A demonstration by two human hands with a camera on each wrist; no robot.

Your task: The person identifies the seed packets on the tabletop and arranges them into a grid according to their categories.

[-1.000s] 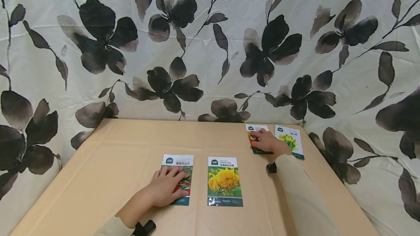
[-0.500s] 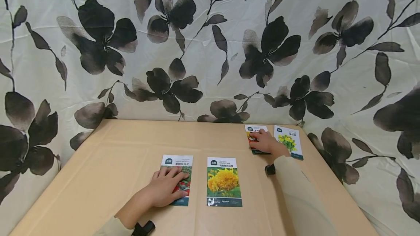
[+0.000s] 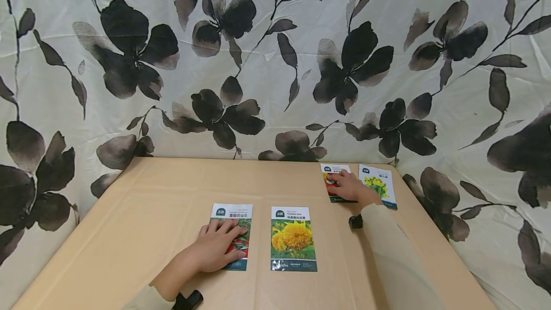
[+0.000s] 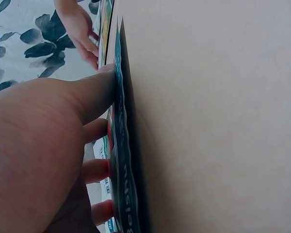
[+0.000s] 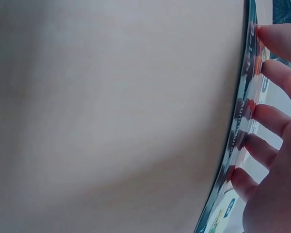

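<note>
My left hand (image 3: 217,248) rests with spread fingers on a seed packet (image 3: 234,212) with red flowers, lying at the front middle of the table. In the left wrist view, its thumb and fingertips touch the face of that packet (image 4: 120,131), whose near edge curls slightly up. To its right lies a seed packet with yellow double blooms (image 3: 294,240). At the back right, my right hand (image 3: 346,188) rests on a red-pictured seed packet (image 3: 331,169), covering part of it. The right wrist view has its fingertips touching this packet (image 5: 240,116).
A white seed packet with small yellow flowers (image 3: 379,183) lies at the back right corner, beside my right hand. A tan covering (image 3: 172,195) spreads over the table. Behind stands a white cloth with dark flowers (image 3: 275,75).
</note>
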